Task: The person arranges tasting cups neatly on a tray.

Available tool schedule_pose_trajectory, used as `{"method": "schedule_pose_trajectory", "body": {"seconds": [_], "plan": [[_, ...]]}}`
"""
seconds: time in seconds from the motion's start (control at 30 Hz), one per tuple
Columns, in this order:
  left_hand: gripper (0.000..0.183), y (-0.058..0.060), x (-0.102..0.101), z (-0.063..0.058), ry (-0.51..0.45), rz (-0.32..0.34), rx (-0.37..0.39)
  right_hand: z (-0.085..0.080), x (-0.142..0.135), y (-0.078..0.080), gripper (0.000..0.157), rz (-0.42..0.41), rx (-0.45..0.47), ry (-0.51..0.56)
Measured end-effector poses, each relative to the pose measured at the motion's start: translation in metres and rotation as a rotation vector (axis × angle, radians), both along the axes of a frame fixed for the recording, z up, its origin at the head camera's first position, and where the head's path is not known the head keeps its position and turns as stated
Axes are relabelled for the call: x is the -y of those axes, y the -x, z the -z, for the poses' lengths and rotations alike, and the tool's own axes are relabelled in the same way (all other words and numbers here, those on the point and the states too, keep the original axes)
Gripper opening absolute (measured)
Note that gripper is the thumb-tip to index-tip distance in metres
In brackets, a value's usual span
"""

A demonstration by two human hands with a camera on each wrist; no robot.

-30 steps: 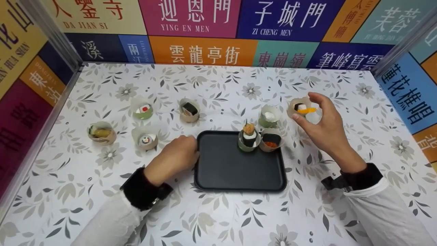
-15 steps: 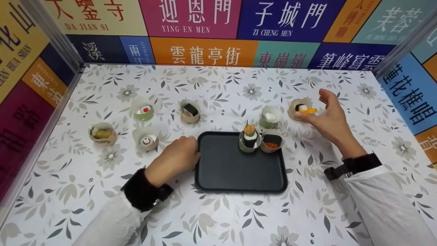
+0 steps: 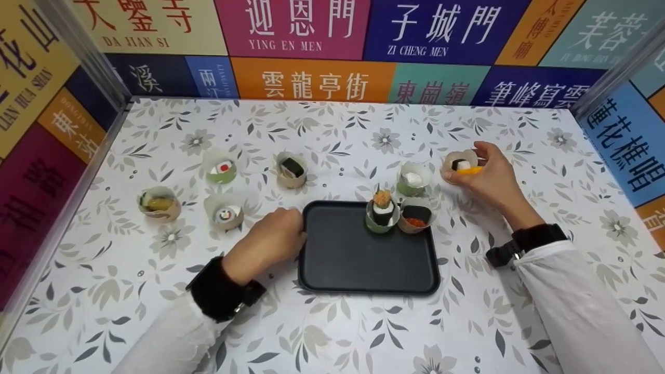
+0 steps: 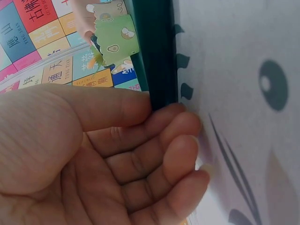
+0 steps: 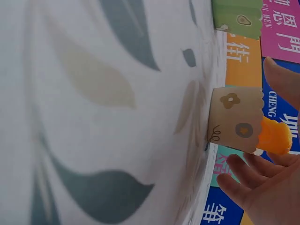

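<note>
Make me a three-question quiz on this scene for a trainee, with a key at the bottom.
1. Multiple choice: which edge of the tray does the left hand pinch?
A) Far edge
B) Left edge
C) Right edge

2. True or false: the brown cup with the orange piece, nearest the right hand, stands on the tray.

3. Fill in the number: the tray holds ____ cups.

Key:
1. B.
2. False; it stands on the patterned tabletop, beyond the tray's far right corner.
3. Two: the green cup with the tall roll and the cup with red filling.
</note>
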State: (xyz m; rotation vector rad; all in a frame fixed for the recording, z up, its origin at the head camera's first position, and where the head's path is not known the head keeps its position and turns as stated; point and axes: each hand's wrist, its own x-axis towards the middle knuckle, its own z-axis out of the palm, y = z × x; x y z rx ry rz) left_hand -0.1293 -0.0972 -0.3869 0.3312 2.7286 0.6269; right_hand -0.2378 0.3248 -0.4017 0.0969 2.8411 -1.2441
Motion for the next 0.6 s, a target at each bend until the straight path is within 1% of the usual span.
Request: {"method": "schedule_pose_trajectory", "body": {"seconds": [0.17, 0.33, 0.6], "plan": [[0.014, -0.0001, 0.0005, -0.0001, 0.001, 0.006, -0.015, 0.0037, 0.0022, 0.0021, 0.111, -0.013, -0.017, -0.035], [0.015, 0.0005, 0.0005, -0.0002, -0.015, 0.022, -0.022, 0.0045, 0.0033, 0.0045, 0.111, -0.009, -0.010, -0.048], [0.017, 0.0003, 0.0019, 0.0006, -0.015, 0.009, -0.013, 0.0074, 0.0048, 0.0096, 0.106, -0.023, -0.016, -0.102]]}}
